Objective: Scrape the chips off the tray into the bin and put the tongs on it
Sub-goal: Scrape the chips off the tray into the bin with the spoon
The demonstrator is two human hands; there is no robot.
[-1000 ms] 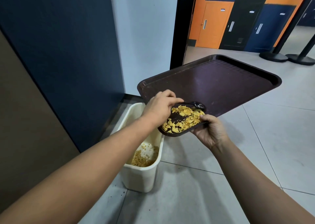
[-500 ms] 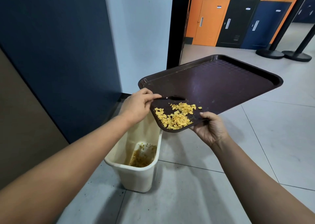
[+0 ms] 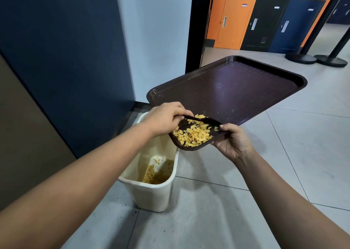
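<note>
I judge the scraping about half done: a layer of crumbs already lies at the bottom of the bin [image 3: 151, 176], yet a thick heap of chips [image 3: 193, 134] sits gathered at the lowest corner of the tray [image 3: 236, 89], which hangs tilted over the bin's open top. So what is left, as I read it, is to push that heap over the rim and then lay the tongs on the tray. My left hand [image 3: 164, 119] reaches in from the left with wrist bent, its fingers curled round the dark tongs [image 3: 198, 119], whose far end rests across the upper edge of the chip heap. My right hand [image 3: 233, 142] holds the tray's near edge just beside the heap, thumb over the rim, the other fingers hidden beneath. Both forearms stretch forward. The rest of the tray looks bare apart from a few specks.
</note>
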